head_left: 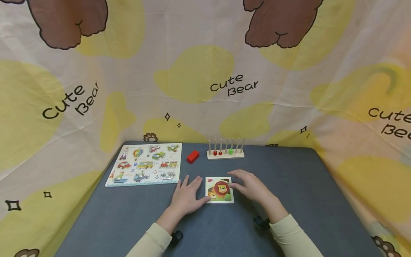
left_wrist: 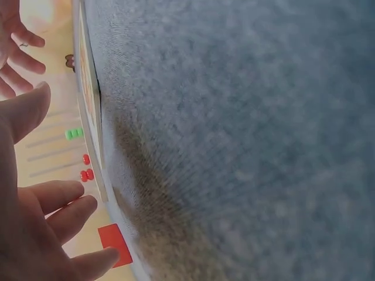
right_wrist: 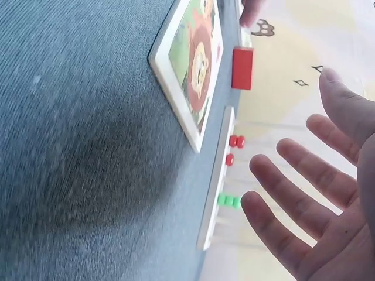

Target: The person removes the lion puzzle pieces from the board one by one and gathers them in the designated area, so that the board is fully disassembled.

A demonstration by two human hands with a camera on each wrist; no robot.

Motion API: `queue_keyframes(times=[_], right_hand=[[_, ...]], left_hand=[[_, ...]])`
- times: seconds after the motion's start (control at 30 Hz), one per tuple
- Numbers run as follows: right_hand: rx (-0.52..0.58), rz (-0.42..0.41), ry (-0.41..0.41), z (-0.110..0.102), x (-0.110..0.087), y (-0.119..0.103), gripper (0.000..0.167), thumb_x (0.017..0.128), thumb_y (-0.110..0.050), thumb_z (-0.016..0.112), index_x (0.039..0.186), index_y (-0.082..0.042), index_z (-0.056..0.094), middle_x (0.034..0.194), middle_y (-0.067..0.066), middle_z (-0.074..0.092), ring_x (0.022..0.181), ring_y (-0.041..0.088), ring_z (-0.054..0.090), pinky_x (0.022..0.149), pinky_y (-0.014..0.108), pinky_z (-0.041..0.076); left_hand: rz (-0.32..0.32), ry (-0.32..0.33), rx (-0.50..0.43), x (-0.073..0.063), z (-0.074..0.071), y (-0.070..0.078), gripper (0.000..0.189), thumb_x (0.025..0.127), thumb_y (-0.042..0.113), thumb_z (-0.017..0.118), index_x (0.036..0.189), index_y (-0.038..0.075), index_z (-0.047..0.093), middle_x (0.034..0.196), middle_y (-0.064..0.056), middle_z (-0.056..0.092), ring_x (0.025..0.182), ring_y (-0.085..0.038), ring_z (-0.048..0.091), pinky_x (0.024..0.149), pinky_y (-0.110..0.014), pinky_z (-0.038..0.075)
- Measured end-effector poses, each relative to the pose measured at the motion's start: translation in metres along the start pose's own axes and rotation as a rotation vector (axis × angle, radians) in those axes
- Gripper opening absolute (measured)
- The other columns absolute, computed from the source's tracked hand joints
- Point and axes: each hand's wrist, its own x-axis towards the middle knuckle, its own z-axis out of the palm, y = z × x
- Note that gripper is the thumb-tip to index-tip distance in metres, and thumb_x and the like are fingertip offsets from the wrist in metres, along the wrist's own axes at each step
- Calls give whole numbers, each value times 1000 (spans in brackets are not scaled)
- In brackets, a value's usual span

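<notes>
Sleeves (head_left: pixel 150 240) appear only in head view; hands (head_left: pixel 187 198) (head_left: pixel 253 186) flank the lion board (head_left: pixel 221 190).

The desk (head_left: pixel 224 235) is plain dark blue-grey. On the picture panel (head_left: pixel 220 191), a white border frames a lion with a reddish-brown mane and yellow face against green. The vehicle board (head_left: pixel 144 165) is white, printed with small multicoloured pictures. The block (head_left: pixel 193 157) is solid red; the peg stand (head_left: pixel 224 156) is off-white, with red beads (head_left: pixel 215 153) and green beads (head_left: pixel 231 151). The sleeves (head_left: pixel 151 241) are plain pale cream. The backdrop (head_left: pixel 192 28) is whitish with yellow blotches, brown bears (head_left: pixel 282 23) and black lettering (head_left: pixel 233 85).
</notes>
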Motion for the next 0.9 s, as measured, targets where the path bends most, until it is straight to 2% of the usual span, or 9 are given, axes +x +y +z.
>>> queue_keyframes(times=[0.27, 0.7, 0.9], right_hand=[[41, -37, -6, 11, 10, -5, 46, 91, -30, 75, 133, -12, 66, 132, 5, 67, 118, 26, 64, 101, 52, 52], [80, -59, -59, 28, 24, -6, 45, 92, -30, 75, 131, -10, 67, 126, 10, 69, 105, 27, 64, 94, 50, 54], [95, -73, -90, 32, 30, -9, 44, 91, -27, 76, 131, -10, 67, 127, 9, 69, 113, 27, 65, 99, 49, 53]], left_hand=[[-15, 5, -16, 7, 1, 1, 86, 86, 68, 63, 153, 16, 46, 158, -4, 45, 151, -44, 26, 121, -65, 16], [-7, 1, 27, 13, 6, 5, 83, 86, 67, 64, 151, 18, 49, 157, -3, 46, 150, -45, 26, 120, -65, 17], [6, -15, 50, 16, 8, 6, 77, 87, 66, 64, 150, 23, 52, 157, -4, 47, 149, -47, 27, 120, -67, 17]])
